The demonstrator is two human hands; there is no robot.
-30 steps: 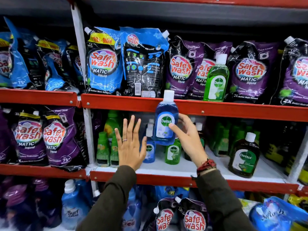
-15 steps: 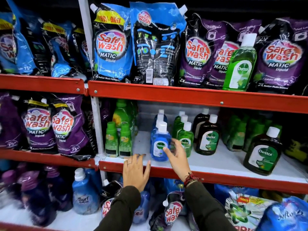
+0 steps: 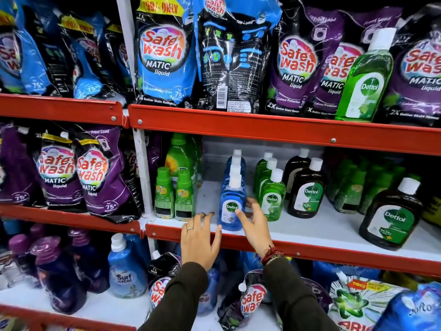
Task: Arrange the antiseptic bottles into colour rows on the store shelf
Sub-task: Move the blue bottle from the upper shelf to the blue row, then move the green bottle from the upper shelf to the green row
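Mid-frame, we note blue [image 3: 232, 204], light green [image 3: 272, 197] and brown rows [image 3: 306, 189] formed on the white shelf [image 3: 310, 231], both our open hands, left [image 3: 198, 242] and right [image 3: 255, 225], flanking the front blue bottle ungripped, while a stray green bottle [image 3: 367, 77] upper right and a brown one [image 3: 391, 216] lower right remain unsorted.

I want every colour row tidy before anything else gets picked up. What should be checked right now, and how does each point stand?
1. Front blue bottle upright at the head of the blue row: ok.
2. Right hand free of that bottle: not ok, its fingertips touch the label side.
3. Left hand empty: ok, open, fingers on the middle shelf edge.
4. Green row in one line beside the blue: ok.
5. Stray green bottle on the upper shelf among the pouches: not ok.
6. Large brown bottle apart from the brown row: not ok.
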